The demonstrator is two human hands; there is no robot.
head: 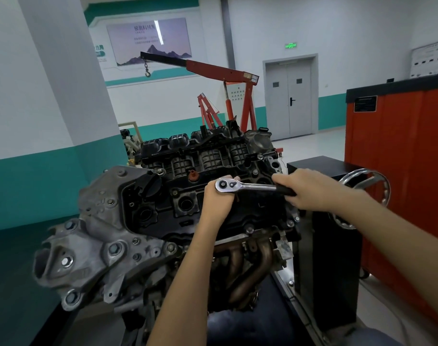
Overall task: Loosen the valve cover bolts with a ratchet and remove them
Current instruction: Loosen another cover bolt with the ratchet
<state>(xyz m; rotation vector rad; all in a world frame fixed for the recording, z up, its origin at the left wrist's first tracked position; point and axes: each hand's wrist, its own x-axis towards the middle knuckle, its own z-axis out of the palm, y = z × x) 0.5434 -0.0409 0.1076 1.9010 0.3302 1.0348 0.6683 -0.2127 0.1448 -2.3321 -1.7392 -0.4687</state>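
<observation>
Ratchet (pixel 247 187) level above black valve cover (pixel 257 213) on the engine (pixel 100 245). Left hand (pixel 218 203): grip curled round the ratchet head from below. Right hand (pixel 310 191): grip closed round its black handle. Red engine hoist (pixel 223 68) behind.

a red engine crane (pixel 220 71) stands before grey double doors (pixel 289 99).

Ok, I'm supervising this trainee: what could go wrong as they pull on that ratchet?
The left hand grips under the head of the ratchet; if the tool slips, fingers could hit the valve cover. The right hand grips the handle close to the steel handwheel; a sudden release might carry the knuckles into it.
</observation>
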